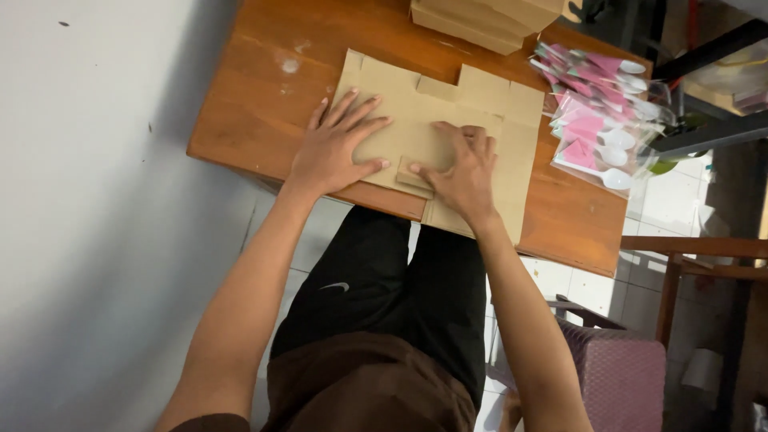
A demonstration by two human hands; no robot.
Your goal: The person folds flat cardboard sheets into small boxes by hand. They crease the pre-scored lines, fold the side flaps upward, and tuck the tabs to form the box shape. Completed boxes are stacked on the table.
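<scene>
A flat brown cardboard box blank (480, 104) lies on the wooden table (256, 96), its near edge hanging slightly over the table's front. My left hand (336, 144) lies flat on the blank's left part with fingers spread. My right hand (460, 168) presses down on the middle of the blank, its fingers bent over a small folded flap (414, 172) near the front edge. Neither hand grips anything.
A stack of folded cardboard boxes (480, 18) stands at the table's far edge. Clear packets with pink napkins and white plastic spoons (600, 120) lie at the right. A white wall is on the left; a wooden chair (688, 256) and a pink stool (616, 368) stand at the right.
</scene>
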